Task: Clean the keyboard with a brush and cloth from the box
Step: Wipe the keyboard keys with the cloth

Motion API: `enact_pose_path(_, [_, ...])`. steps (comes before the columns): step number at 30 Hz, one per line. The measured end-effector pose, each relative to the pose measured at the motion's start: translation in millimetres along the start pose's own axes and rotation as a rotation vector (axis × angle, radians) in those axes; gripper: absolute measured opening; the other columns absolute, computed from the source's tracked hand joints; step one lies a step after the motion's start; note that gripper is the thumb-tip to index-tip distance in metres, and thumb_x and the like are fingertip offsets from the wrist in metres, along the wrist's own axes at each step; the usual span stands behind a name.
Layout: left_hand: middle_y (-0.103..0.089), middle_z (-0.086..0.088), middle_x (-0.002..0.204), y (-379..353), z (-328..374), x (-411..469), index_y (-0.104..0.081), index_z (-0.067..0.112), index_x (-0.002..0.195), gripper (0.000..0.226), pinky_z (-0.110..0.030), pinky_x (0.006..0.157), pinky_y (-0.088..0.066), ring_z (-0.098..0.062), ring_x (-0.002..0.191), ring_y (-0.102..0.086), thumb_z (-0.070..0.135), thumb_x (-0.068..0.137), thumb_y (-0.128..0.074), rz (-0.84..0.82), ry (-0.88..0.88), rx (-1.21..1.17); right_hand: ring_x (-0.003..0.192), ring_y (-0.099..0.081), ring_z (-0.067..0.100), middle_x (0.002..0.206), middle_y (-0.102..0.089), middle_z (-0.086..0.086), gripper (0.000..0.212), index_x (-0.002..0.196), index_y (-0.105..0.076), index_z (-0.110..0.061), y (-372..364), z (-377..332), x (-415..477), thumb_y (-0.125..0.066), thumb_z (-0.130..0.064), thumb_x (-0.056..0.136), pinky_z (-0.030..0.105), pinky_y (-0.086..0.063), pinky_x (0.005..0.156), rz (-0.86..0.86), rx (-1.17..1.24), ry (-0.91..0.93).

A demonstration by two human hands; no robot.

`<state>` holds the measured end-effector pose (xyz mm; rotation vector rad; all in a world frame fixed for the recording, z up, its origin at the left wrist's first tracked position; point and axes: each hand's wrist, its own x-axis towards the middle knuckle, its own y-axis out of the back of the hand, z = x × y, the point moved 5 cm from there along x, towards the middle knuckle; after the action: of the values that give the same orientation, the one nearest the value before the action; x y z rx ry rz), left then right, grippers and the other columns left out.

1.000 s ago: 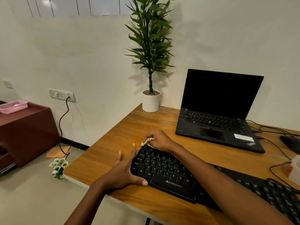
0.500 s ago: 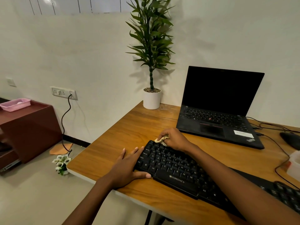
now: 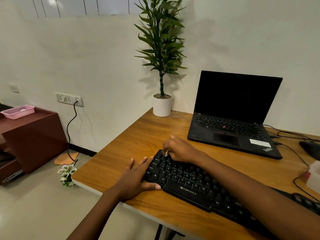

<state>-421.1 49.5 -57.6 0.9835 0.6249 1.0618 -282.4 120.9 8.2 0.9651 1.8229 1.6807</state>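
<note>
Where the floor shows at the far left, a brown cabinet [image 3: 32, 135] carries a pink tray [image 3: 18, 111], and a black cable [image 3: 67, 134] hangs from the wall socket [image 3: 69, 99] toward some white flowers [image 3: 66, 174] by the desk's corner, all well apart from the work. Next comes the left hand [image 3: 136, 179], fingers straight and flat on the desk [image 3: 138, 135], thumb laid along the front edge of the keyboard [image 3: 187, 182] at its left end, bracing it. The keyboard's long axis runs from that end off to the right and nearer the person, under the right forearm. The right hand [image 3: 180, 149] sits at the far left corner of the keys, fingers curled round a pale cloth [image 3: 166, 153], only a scrap of it showing. Nearly all the keys lie rightward of the cloth, so the wipe probably has to travel that way along the rows, and the right hand is placed for it. Behind stand a potted plant [image 3: 162, 106] and an open laptop [image 3: 230, 129], near but not touching; a mouse [image 3: 311, 149] and the translucent box [image 3: 314, 177] sit at the right edge. No brush is in view
</note>
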Motion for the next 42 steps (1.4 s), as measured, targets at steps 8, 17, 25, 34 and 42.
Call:
enact_pose_path(8, [-0.012,0.005,0.158,-2,-3,1,0.003,0.029,0.149,0.129,-0.029,0.114,0.013,0.007,0.135,0.006,0.101,0.045,-0.018,0.004,-0.002,0.017,0.097,-0.041,0.017,0.087,-0.056,0.004,0.019,0.097,-0.066,-0.006,5,-3,3,-0.052,-0.001,0.086,0.032,-0.041,0.069,-0.015,-0.050,-0.020])
enact_pose_path(17, [-0.008,0.006,0.158,0,2,-1,0.005,0.026,0.150,0.127,-0.025,0.111,0.013,0.008,0.129,0.007,0.098,0.047,-0.016,0.017,0.051,0.039,0.082,-0.061,0.020,0.097,-0.068,0.016,0.028,0.092,-0.071,-0.001,27,26,-5,-0.051,0.013,0.079,0.038,-0.055,0.072,0.101,0.321,-0.156])
enact_pose_path(25, [-0.014,0.005,0.158,-3,-3,1,0.004,0.028,0.150,0.129,-0.030,0.115,0.010,0.008,0.134,0.004,0.101,0.046,-0.014,0.033,0.029,0.065,0.080,-0.058,0.008,0.100,-0.069,0.010,0.025,0.098,-0.071,-0.004,9,12,-10,-0.057,0.008,0.081,0.010,-0.042,0.064,0.104,0.327,-0.098])
enact_pose_path(34, [-0.015,0.004,0.158,-1,0,1,0.002,0.026,0.151,0.132,-0.027,0.114,0.010,0.009,0.133,0.004,0.102,0.044,-0.014,0.035,0.036,0.047,0.100,-0.057,0.020,0.107,-0.066,0.007,0.024,0.103,-0.069,-0.011,5,8,-5,-0.059,-0.001,0.084,0.032,-0.047,0.084,0.290,0.267,-0.148])
enact_pose_path(42, [-0.014,0.006,0.157,-2,0,0,-0.003,0.025,0.150,0.132,-0.027,0.115,0.010,0.011,0.131,0.005,0.101,0.043,-0.013,0.031,0.024,0.033,0.089,-0.054,0.028,0.097,-0.067,0.010,0.025,0.098,-0.068,-0.003,-18,-47,-39,-0.055,0.007,0.078,0.043,-0.049,0.069,0.390,0.054,0.106])
